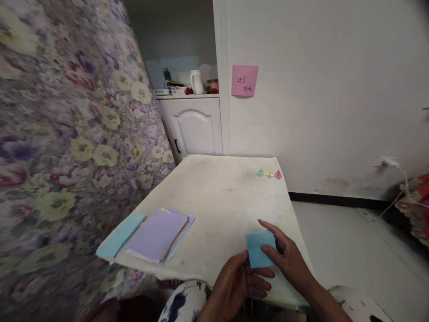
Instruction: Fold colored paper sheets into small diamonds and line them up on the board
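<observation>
A small folded blue paper (258, 249) lies at the near right of the white table (217, 192). My left hand (236, 284) grips its lower left edge, thumb on top and fingers curled beneath. My right hand (288, 255) presses on its right side, fingers laid across the sheet. A stack of coloured paper sheets (150, 235), purple on top with blue at the left, rests on the table's near left corner. Three tiny folded paper pieces sit at the far right of the table: green (260, 172), yellow (269, 174) and pink (278, 175).
A flowered cloth surface (67, 134) rises along the left. A pink sticky note (244, 80) hangs on the white wall. A white cabinet (192, 123) behind holds bottles and a jug. A cable (398, 188) runs from a wall socket at right.
</observation>
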A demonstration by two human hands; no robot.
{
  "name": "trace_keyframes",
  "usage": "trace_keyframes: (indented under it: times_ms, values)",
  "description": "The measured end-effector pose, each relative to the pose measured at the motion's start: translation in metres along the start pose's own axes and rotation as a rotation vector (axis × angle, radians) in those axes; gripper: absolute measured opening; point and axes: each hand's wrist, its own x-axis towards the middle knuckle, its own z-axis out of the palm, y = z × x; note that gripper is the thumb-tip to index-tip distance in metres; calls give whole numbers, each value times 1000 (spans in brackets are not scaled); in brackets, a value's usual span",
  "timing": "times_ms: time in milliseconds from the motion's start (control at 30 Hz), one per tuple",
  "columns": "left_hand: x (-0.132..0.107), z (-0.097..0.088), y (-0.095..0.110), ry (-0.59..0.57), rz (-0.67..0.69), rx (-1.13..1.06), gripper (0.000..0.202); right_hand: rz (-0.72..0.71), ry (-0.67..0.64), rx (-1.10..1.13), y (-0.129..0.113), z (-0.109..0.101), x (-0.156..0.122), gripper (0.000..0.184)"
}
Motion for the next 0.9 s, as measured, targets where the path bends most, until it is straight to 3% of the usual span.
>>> trace_keyframes:
  times_ms: [167, 533, 700, 900]
  values:
    - [-1, 2, 1, 21, 10, 5, 53, -19, -7, 22, 2, 0, 0, 52]
    - [-6, 15, 7, 60, 80, 168, 30, -57, -68, -22, -4, 3, -4, 60]
    - [5, 3, 6, 259, 179, 332, 25, -37, -126, 8, -10, 7, -4, 69]
    - [5, -4, 6, 500, 488, 718, 11, -102, -84, 42, -3, 9, -1, 45]
